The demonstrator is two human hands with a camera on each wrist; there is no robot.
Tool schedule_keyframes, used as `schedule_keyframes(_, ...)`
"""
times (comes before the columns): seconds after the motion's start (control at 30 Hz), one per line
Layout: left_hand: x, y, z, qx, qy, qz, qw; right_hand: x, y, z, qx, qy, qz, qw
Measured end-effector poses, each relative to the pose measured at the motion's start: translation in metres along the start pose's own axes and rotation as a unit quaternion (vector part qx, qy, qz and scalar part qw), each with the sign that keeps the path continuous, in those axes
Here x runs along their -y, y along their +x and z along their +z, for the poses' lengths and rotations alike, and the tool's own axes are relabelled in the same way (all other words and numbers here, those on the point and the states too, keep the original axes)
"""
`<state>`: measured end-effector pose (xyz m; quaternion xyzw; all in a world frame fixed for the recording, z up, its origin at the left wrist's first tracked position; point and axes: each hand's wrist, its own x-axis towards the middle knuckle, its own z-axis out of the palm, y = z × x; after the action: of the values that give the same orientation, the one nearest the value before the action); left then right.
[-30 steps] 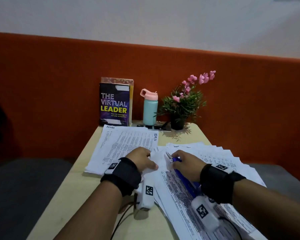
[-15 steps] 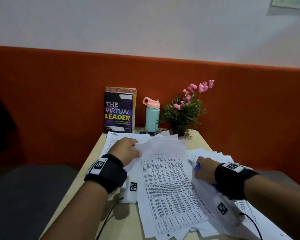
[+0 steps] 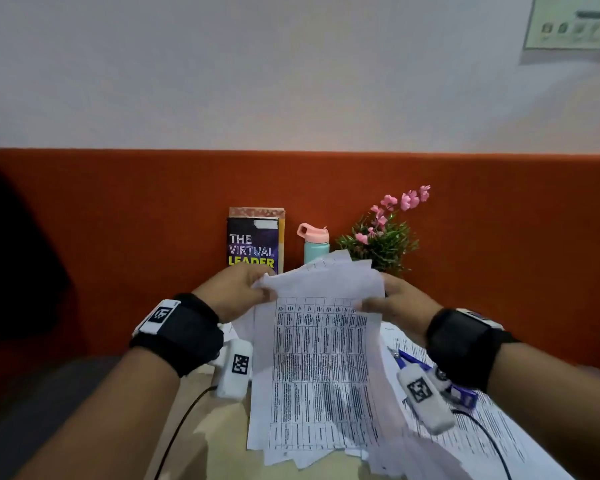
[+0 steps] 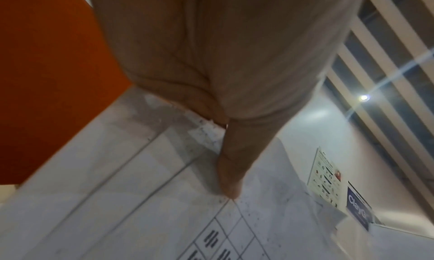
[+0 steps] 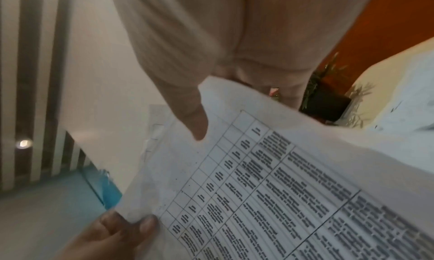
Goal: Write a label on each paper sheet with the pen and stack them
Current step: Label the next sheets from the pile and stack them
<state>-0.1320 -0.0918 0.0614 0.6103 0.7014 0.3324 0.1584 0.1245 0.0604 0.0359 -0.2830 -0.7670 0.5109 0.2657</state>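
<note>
A sheaf of printed table sheets (image 3: pixel 321 358) is held upright over the table, its bottom edges near the tabletop. My left hand (image 3: pixel 262 294) pinches its top left corner, thumb in front. My right hand (image 3: pixel 369 304) pinches the top right corner the same way. The left wrist view shows my thumb (image 4: pixel 230 180) pressed on the paper (image 4: pixel 140 189). The right wrist view shows my right thumb (image 5: pixel 195 121) on the sheet (image 5: pixel 281 189) and my left hand's fingers (image 5: pixel 131 225) at the opposite corner. A blue pen (image 3: pixel 409 360) shows below my right wrist, over the spread sheets.
More printed sheets (image 3: pixel 482 441) lie fanned out on the right of the beige table (image 3: pixel 222 431). At the back stand a book (image 3: pixel 253 244), a teal bottle with a pink lid (image 3: pixel 315 244) and a potted pink-flowered plant (image 3: pixel 381 237), against an orange backrest. Wrist cables hang near the front.
Both hands have risen from the table and raised the sheets upright. My right hand, which gripped the pen before, now pinches the paper's corner. The view has tilted upward.
</note>
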Motion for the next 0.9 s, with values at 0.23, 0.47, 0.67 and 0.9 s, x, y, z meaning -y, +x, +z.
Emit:
schedule_keyframes(0.23, 0.000, -0.005, 0.007, -0.263, -0.196, -0.075, 0.942, 0.003, -0.005, -0.008, -0.086, 0.221, -0.053, 0.970)
schedule_keyframes(0.47, -0.025, -0.011, 0.043, -0.184, -0.321, -0.011, 0.929, 0.007, -0.009, -0.009, -0.079, 0.198, -0.075, 0.974)
schedule_keyframes(0.67, -0.039, -0.009, 0.046, -0.185, -0.250, 0.036, 0.950, 0.024, -0.010, -0.016, -0.111, 0.193, -0.131, 0.966)
schedule_keyframes(0.9, -0.050, 0.000, 0.038, -0.230, -0.306, 0.051, 0.923, 0.048, -0.011, -0.024, -0.139, 0.227, -0.158, 0.951)
